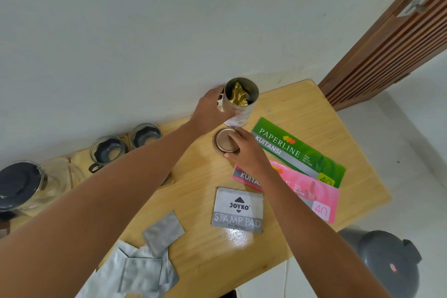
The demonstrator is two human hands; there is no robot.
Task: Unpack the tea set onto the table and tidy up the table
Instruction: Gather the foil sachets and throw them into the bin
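Observation:
An open tea tin (242,104) with a gold foil bag (239,97) inside stands at the far edge of the wooden table (314,113). My left hand (209,111) grips the tin's side. Just in front of it lies the round copper lid (223,141), and my right hand (249,152) holds it by its rim with curled fingers. Two glass cups (146,134) (107,151) with dark inserts stand along the wall at left. A glass teapot (26,185) with a dark lid sits at the far left.
A green receipt book (300,150) and a pink one (312,196) lie right of the lid. A grey stamp pad box (238,210) sits nearer me. Several silver foil packets (150,259) lie at the near left. A grey bin (384,259) stands on the floor at right.

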